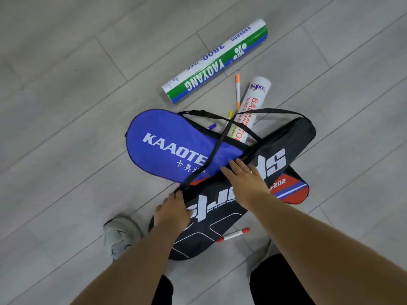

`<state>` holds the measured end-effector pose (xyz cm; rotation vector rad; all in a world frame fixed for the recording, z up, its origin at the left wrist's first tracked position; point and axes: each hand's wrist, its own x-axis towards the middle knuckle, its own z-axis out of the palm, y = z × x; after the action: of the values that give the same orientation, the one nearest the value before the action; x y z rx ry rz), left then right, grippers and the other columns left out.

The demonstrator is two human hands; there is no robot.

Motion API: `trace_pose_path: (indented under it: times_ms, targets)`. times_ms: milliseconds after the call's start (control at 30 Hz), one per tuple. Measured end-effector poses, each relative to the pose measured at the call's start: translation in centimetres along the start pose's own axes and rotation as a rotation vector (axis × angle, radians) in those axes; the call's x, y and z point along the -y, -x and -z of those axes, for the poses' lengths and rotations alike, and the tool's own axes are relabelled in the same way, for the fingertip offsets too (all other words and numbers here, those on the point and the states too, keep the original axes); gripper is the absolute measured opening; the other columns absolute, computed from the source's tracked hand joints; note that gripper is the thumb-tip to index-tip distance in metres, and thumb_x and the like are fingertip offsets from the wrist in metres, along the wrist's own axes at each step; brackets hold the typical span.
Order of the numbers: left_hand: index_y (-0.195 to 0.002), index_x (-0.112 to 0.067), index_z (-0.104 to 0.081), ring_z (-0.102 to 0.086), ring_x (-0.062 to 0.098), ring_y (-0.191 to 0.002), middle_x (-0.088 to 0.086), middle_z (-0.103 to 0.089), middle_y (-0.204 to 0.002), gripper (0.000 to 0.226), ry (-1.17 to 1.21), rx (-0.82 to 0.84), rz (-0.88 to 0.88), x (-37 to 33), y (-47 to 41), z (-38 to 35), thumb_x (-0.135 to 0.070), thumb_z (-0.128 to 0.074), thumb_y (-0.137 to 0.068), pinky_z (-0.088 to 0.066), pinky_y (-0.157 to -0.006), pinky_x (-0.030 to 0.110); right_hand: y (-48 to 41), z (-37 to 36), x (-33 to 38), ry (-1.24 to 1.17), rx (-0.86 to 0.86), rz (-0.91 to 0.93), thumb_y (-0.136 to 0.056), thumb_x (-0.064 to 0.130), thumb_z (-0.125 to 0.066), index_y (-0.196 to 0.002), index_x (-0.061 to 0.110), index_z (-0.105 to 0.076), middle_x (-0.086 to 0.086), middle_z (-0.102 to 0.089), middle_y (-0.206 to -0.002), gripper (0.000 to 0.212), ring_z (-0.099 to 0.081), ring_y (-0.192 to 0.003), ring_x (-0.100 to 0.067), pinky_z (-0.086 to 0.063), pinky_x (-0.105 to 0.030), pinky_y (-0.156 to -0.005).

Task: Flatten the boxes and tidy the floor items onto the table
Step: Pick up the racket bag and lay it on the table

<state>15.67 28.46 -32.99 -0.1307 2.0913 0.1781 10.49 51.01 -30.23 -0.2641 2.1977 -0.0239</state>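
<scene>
Seen from above: a black racket bag [288, 139] is laid on the grey floor [66, 106], w/ a blue racket cover [167, 142] crossed beneath it. The bag's strap [211, 155] is gripped by the left hand [174, 209], fingers curled round it. The right hand [246, 183] is laid flat on the bag, fingers apart. Two shuttlecock tubes, green-white [215, 60] & white [253, 100], are seen just beyond; a red marker [234, 234] is seen at the bag's near edge.

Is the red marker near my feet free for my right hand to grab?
Probably yes: the red marker lies uncovered beside the black bag, and the right hand rests flat on that bag, holding nothing.
</scene>
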Motion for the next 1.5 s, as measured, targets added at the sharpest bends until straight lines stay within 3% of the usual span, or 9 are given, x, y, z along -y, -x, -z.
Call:
trace_pose_path:
  times_ms: [133, 300, 467, 567, 700, 933, 1133, 1267, 1500]
  targets:
    - [-0.149, -0.019, -0.032, -0.039, 0.026, -0.138, 0.004, -0.037, -0.153, 0.069, -0.088, -0.014, -0.003, 0.5, -2.1, -3.1, -0.050, -0.057, -0.092, -0.030, -0.115, 0.045, -1.8, -2.0, -0.5, 0.115, -0.144, 0.039, -0.088, 0.015, -0.055, -0.149, 0.022, -0.031, -0.009, -0.036, -0.147, 0.066, -0.022, -0.144, -0.033, 0.002, -0.051, -0.122]
    - [-0.142, -0.031, -0.043, -0.046, 0.020, -0.133, 0.004, -0.049, -0.145, 0.044, -0.086, -0.004, -0.078, 1.1, -2.5, -3.3, -0.032, -0.050, -0.099, -0.013, -0.121, 0.050, -2.1, -1.7, -1.1, 0.140, -0.159, -0.001, -0.093, 0.016, -0.044, -0.134, 0.018, -0.052, -0.010, -0.041, -0.137, 0.042, -0.032, -0.133, -0.033, -0.003, -0.052, -0.121]
    - [-0.134, -0.023, -0.039, -0.057, 0.018, -0.117, 0.000, -0.059, -0.127, 0.044, -0.133, -0.140, -0.265, 0.8, 1.1, 1.3, -0.012, -0.054, -0.094, -0.046, -0.101, 0.039, 1.1, 0.6, -2.0, 0.055, -0.034, -0.034, -0.098, 0.018, -0.040, -0.136, 0.022, -0.039, -0.003, -0.058, -0.124, 0.039, -0.047, -0.126, -0.028, 0.000, -0.054, -0.121]
    - [-0.132, -0.025, -0.042, -0.054, 0.021, -0.117, -0.001, -0.059, -0.127, 0.042, -0.187, -0.204, -0.327, 0.2, 2.6, 5.7, -0.015, -0.057, -0.094, -0.045, -0.103, 0.042, 3.8, 2.8, -2.3, 0.004, -0.029, -0.057, -0.096, 0.010, -0.039, -0.133, 0.020, -0.035, -0.001, -0.066, -0.102, 0.039, -0.057, -0.109, -0.029, 0.002, -0.056, -0.120]
    - [-0.130, -0.025, -0.043, -0.052, 0.023, -0.114, -0.001, -0.060, -0.122, 0.036, -0.287, -0.291, -0.362, -1.7, 3.0, 11.4, -0.017, -0.053, -0.096, -0.044, -0.102, 0.044, 5.8, 5.0, -3.1, -0.152, -0.098, -0.118, -0.095, 0.009, -0.039, -0.130, 0.020, -0.032, -0.003, -0.064, -0.108, 0.038, -0.056, -0.111, -0.028, -0.011, -0.051, -0.120]
    - [-0.131, -0.023, -0.046, -0.048, 0.028, -0.110, 0.008, -0.042, -0.126, 0.038, -0.585, -0.378, -0.485, -7.2, -5.1, 16.3, -0.014, -0.054, -0.095, -0.040, -0.097, 0.041, 2.6, 3.6, -5.8, -0.343, -0.154, -0.186, -0.104, 0.025, -0.033, -0.118, 0.018, -0.036, -0.009, -0.063, -0.109, 0.016, -0.060, -0.098, -0.032, -0.036, -0.042, -0.088]
    - [-0.150, -0.023, -0.031, -0.030, 0.025, -0.144, 0.004, -0.033, -0.156, 0.067, -0.494, -0.231, -0.583, -10.5, -11.7, 14.6, -0.032, -0.057, -0.090, -0.009, -0.122, 0.053, -1.9, -3.0, -7.8, -0.345, -0.311, -0.242, -0.092, 0.051, -0.055, -0.154, 0.028, -0.008, -0.007, -0.009, -0.163, 0.081, -0.011, -0.150, -0.028, -0.012, -0.046, -0.122]
    - [-0.155, -0.024, -0.019, -0.021, 0.024, -0.149, 0.004, -0.031, -0.159, 0.085, -0.590, -0.165, -0.588, -10.7, -13.4, 14.1, -0.048, -0.062, -0.087, 0.000, -0.123, 0.056, -3.4, -5.3, -9.2, -0.397, -0.234, -0.244, -0.082, 0.062, -0.061, -0.154, 0.030, -0.002, 0.000, -0.036, -0.153, 0.099, -0.031, -0.143, -0.025, -0.014, -0.049, -0.120]
    - [-0.122, -0.023, -0.057, -0.043, 0.026, -0.129, 0.001, -0.056, -0.125, 0.037, -0.714, -0.185, -0.620, -10.8, -11.7, 15.4, -0.047, -0.058, -0.093, -0.009, -0.121, 0.055, -2.4, -3.5, -9.3, -0.268, -0.261, -0.252, -0.095, 0.043, -0.052, -0.114, 0.025, -0.051, 0.004, -0.059, -0.102, 0.026, -0.054, -0.105, -0.023, -0.027, -0.041, -0.095]
